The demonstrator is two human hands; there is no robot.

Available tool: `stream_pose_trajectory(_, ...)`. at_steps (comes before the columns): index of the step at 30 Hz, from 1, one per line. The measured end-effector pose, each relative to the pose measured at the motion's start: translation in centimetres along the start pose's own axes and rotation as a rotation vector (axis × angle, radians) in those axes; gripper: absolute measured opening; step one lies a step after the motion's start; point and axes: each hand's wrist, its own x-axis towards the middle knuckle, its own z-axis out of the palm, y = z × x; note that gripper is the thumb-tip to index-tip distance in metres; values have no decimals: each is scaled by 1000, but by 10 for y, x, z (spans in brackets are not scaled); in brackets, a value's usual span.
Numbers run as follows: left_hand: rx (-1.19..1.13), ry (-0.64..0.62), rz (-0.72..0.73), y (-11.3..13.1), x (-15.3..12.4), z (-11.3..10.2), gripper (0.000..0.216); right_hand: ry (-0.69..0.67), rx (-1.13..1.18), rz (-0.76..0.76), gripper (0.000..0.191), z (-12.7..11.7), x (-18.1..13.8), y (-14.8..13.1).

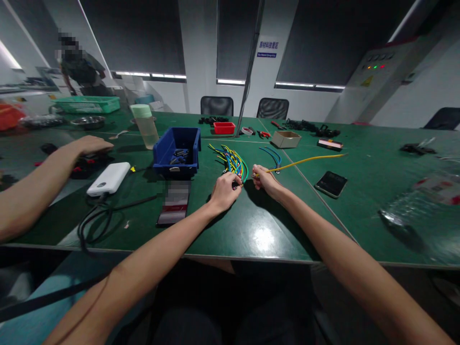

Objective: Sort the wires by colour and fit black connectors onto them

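My right hand point(266, 179) is closed around one end of a yellow wire point(309, 158), whose long free part points out to the right above the table. Beside it, my left hand point(225, 192) is at the near end of a bundle of yellow, blue and green wires point(233, 159). Its thumb and fingers are bent together at a small dark spot, and what they grip is too small to make out. A few separate blue wires point(273, 157) lie just beyond my right hand.
Left of the bundle stands a blue bin point(176, 165) with small dark parts, near a phone point(174, 206), a bottle point(144, 127) and a white power bank point(109, 179). Another person's arm point(46, 175) reaches in at left. A second phone point(331, 184) and a cardboard box point(285, 140) lie right.
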Motion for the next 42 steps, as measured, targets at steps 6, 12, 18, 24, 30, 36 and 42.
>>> stream_pose_trajectory(6,-11,6,4,-1,0,0,11,18,-95,-2,26,-2,4,5)
stream_pose_trajectory(12,45,-9,-12,1,0,0,12,69,-113,-1,12,0,4,5)
stream_pose_trajectory(18,51,-12,-42,0,1,2,12,107,-132,34,15,0,3,2)
stream_pose_trajectory(24,84,-15,-54,2,1,-1,14,110,-117,19,16,-2,0,2)
stream_pose_trajectory(30,123,2,-71,2,0,-4,16,54,-1,43,22,-3,2,4)
stream_pose_trajectory(36,156,16,-95,3,1,-7,15,-25,110,77,28,1,1,3)
stream_pose_trajectory(42,160,17,-86,2,1,-6,16,-76,130,57,27,5,-5,-6)
